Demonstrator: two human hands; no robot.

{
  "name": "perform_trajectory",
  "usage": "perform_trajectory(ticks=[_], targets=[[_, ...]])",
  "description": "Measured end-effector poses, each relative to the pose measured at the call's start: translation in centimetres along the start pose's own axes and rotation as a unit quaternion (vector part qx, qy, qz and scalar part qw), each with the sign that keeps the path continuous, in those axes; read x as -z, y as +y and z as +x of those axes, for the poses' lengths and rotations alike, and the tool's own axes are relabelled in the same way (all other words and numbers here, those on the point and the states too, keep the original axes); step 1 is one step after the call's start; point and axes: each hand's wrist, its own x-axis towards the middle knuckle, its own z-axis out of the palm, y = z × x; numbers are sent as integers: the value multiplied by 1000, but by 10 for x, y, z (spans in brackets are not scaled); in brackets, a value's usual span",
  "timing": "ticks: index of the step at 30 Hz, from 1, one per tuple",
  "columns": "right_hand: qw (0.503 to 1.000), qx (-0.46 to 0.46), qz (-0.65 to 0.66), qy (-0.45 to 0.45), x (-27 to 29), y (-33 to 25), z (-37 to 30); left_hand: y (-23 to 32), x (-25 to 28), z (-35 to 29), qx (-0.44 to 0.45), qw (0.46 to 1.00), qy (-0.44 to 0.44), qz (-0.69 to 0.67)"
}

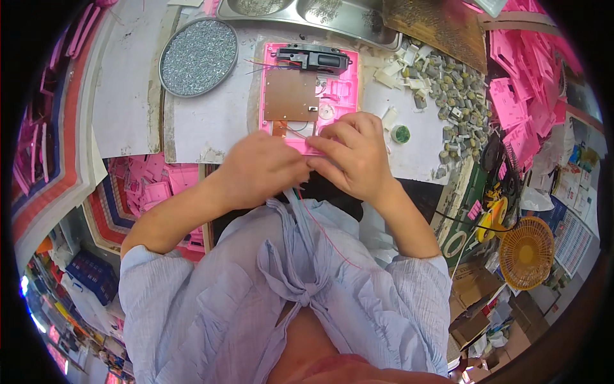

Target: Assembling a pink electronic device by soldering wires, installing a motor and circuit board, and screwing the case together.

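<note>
A white worktable stands beside striped sheeting.

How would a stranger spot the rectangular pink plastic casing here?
Find the white tabletop. By its near edge, the left hand and right hand meet at the pink casing. Unlike the loose pink plastic parts heaped far right, it carries a flat, squarish brown board.

White table: pink casing, round dish, steel tray.
</note>
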Motion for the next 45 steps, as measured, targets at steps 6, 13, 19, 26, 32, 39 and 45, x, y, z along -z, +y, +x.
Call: perform_trajectory(ticks=[6,13,19,26,32,39,45], targets=[[995,-57,-73,30,-19,-42,34,-6,23,-39,206,975,21,84],[1000,-8,-19,8,-43,-52,31,29,-1,-68,195,974,-111,23],[998,-16,-62,20,-52,-45,35,5,42,-38,203,968,-144,-46],[995,-66,61,45,45,19,40,-24,29,-34,114,991,-60,-34],[958,-206,9,198,178,144,140,-28,30,-28,97,992,-63,-44],[899,185,-316,239,161,188,296,-25,34,-24,117,988,-81,-51],[876,229,-363,221,164,187,307,-25,31,-27,118,989,-69,-52]])
